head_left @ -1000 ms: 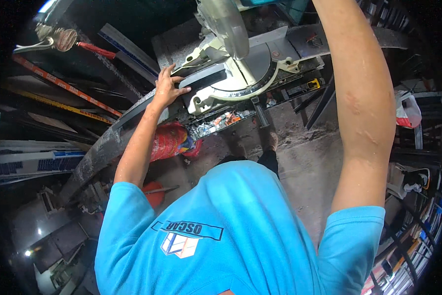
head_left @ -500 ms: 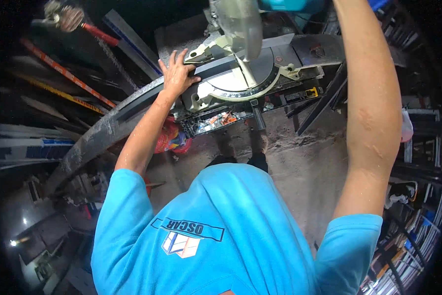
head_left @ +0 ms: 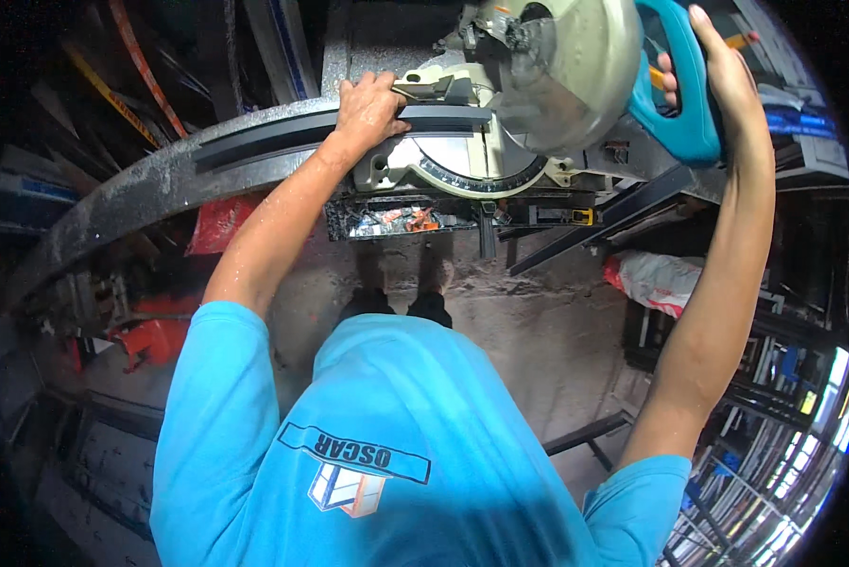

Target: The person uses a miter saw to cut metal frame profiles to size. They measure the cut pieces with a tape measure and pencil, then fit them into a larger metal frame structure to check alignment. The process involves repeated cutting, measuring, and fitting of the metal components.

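Observation:
My right hand (head_left: 727, 76) is wrapped round the teal handle (head_left: 684, 132) of a miter saw. The saw's pale round guard (head_left: 590, 66) and cloudy lower cover stand over the right side of the turntable (head_left: 453, 156). My left hand (head_left: 369, 109) grips a long dark grey profile (head_left: 273, 142), thumb toward the saw and fingers over its far side. The profile lies along the saw's fence, with its right end near the slot in the turntable. The blade itself is hidden by the guard.
A long grey bench (head_left: 150, 184) curves away left beneath the profile. Small scraps lie in a tray (head_left: 339, 227) under the saw. Dark bars (head_left: 575, 231) lean at its right, near a white and red sack (head_left: 656, 279). Racks of long profiles (head_left: 774, 463) stand at lower right.
The saw head and my right hand now appear larger and farther right, with the grip in view. My left hand has closed over the profile, its fingers less spread. The whole view has shifted.

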A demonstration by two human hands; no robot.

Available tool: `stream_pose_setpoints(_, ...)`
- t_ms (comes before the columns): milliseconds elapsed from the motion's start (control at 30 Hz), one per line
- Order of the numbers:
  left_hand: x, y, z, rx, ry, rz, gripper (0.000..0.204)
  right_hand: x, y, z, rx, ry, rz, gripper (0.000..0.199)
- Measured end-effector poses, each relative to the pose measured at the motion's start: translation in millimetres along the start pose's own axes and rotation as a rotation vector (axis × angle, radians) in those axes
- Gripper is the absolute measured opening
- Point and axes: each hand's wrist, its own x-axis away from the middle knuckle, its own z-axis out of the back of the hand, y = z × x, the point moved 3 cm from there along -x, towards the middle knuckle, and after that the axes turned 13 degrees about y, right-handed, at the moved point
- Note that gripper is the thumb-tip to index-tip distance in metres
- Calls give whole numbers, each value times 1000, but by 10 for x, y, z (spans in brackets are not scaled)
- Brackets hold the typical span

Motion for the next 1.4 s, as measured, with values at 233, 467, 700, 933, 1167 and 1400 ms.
stream_pose_setpoints(233, 46, -40, 28, -74, -30, 57, 32, 404, 154, -284, -113, 75, 15, 68)
stream_pose_setpoints(467, -8, 21, 30, -37, -31, 48, 31, 656, 536, -348, -190, 170, 55, 67)
stream_pose_setpoints(700, 4, 13, 37, -48, -20, 49, 30, 747, 627, -399, -195, 200, 95, 65)
stream_pose_setpoints(933, 5, 31, 32, -62, -15, 49, 30, 755, 715, -398, -205, 200, 107, 62)
stream_pose_setpoints(1167, 7, 46, 20, -77, -23, 59, 30, 773, 718, -407, -189, 220, 118, 61)
stream_pose_setpoints(1400, 8, 50, 9, -80, -9, 56, 31, 780, 731, -409, -195, 215, 131, 60)
